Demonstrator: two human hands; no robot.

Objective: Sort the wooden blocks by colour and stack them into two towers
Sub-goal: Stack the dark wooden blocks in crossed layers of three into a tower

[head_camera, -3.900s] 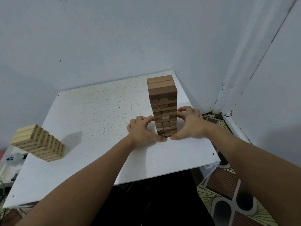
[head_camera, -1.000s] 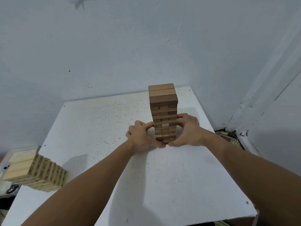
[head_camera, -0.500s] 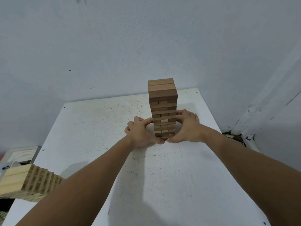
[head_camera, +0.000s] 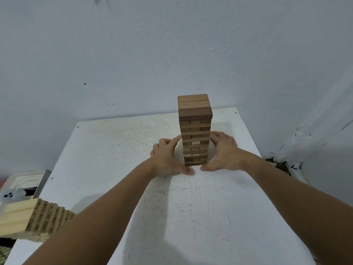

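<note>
- The dark tower (head_camera: 195,129) stands upright on the white table (head_camera: 122,150), towards its far right corner, close to the wall.
- My left hand (head_camera: 166,156) sits at the tower's left side near the base, fingers curled and half spread around it; the thumb tip lies on the table just in front of the base.
- My right hand (head_camera: 222,152) mirrors it on the tower's right, fingers wrapped towards the far side, thumb low at the front. I cannot tell how firmly either hand presses; they cup the lower courses and hold no loose block.
- The pale tower (head_camera: 28,219) stands well apart, left of the dark tower and nearer to me, at the table's left edge, partly cut off by the frame.
- I judge the step in hand to be squaring up the dark tower; both colours look stacked, so the task seems nearly done.
- One pale-looking block end shows among the lower courses; it may be only lighter grain.
- Next calls for a gentle, even release, both hands drawn outward together so nothing gets nudged.
</note>
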